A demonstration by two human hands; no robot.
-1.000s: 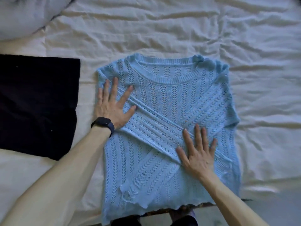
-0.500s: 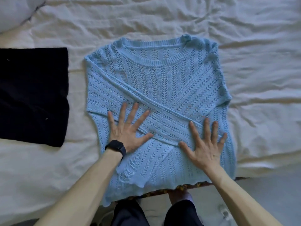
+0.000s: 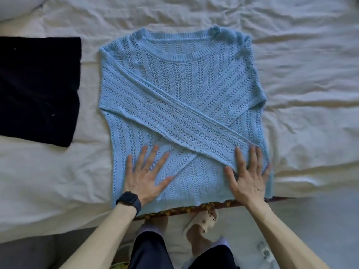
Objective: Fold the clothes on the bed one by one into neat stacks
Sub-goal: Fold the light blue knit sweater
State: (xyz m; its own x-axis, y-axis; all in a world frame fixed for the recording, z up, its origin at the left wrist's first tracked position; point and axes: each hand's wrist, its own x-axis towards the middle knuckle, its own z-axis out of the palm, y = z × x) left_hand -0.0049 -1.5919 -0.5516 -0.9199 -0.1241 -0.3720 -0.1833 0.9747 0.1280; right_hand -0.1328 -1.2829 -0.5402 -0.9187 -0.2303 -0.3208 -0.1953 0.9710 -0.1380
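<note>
- While both hands press flat on it, the blue knit sweater lies front up in the middle of the bed, on the wrinkled white sheet, its neckline away from the person and its hem at the near edge of the mattress.
- Both sleeves are folded across the chest in an X: the upper sleeve runs from the left shoulder down to the lower right, and the other sleeve lies beneath it, slanting from the right shoulder toward the lower left.
- The left hand rests palm down on the lower left of the sweater, fingers straight and spread wide, gripping nothing; a black watch sits on that wrist.
- The right hand lies palm down near the sweater's right edge, fingers straight and only slightly parted, their tips on the cuff end of the upper sleeve; it pinches nothing.
- A folded black garment lies on the sheet to the left, apart from the sweater.
- Part of a pale pillow shows at the far left corner.
- Below the mattress edge, dark trousers and a cream slipper are visible on the floor.
</note>
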